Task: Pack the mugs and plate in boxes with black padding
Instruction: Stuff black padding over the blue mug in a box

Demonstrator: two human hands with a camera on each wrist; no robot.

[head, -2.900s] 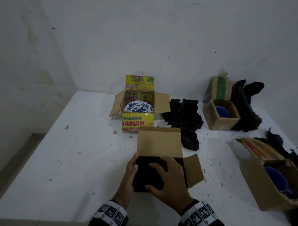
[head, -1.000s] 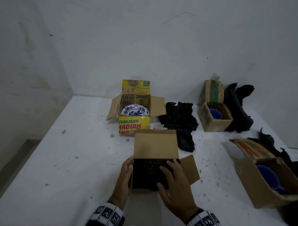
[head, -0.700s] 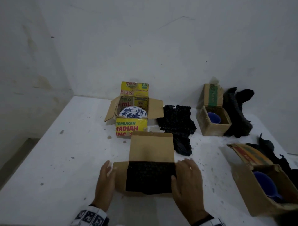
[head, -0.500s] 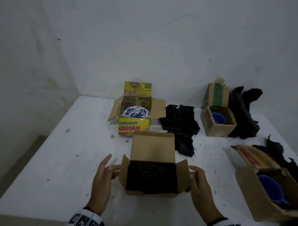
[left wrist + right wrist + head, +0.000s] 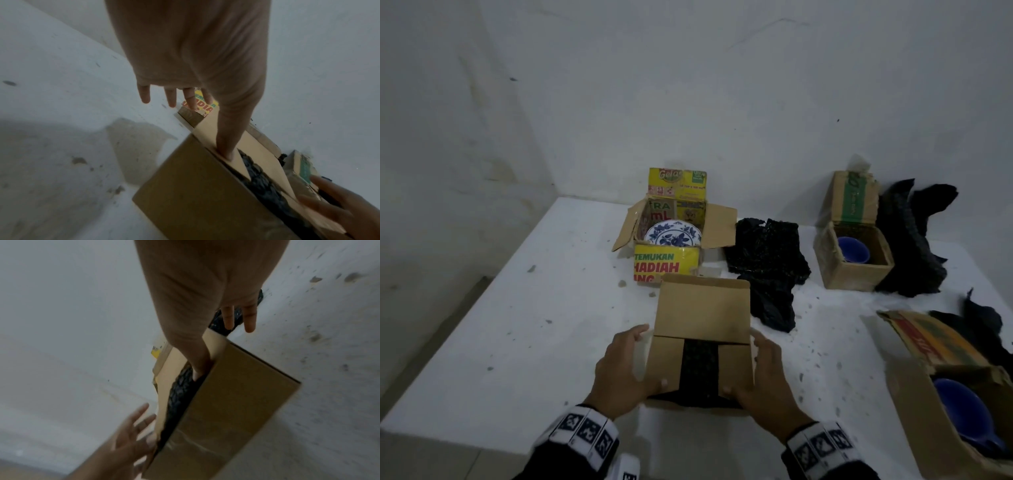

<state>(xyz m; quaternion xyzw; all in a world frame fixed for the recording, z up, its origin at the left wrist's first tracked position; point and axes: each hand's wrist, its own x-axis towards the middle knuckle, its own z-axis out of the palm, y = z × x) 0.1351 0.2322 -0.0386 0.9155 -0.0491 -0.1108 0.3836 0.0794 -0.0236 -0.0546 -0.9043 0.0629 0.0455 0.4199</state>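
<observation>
Both side flaps of the near brown box point(image 5: 700, 368) at the table's point(image 5: 517, 325) front edge are being folded inward over the black padding point(image 5: 700, 363). The left hand point(image 5: 625, 370) and right hand point(image 5: 763, 377) are spread, thumbs pressing one flap each, gripping nothing. To do it well, I'd flatten both flaps evenly, tuck stray padding under, then bring the rear flap point(image 5: 702, 308) down.

Count: four boxes; one plate point(image 5: 673, 234) in the yellow box point(image 5: 667, 267) toward the back edge; two blue mugs showing point(image 5: 853, 249) point(image 5: 962, 407) in the right-side boxes; loose padding piles beside them.
</observation>
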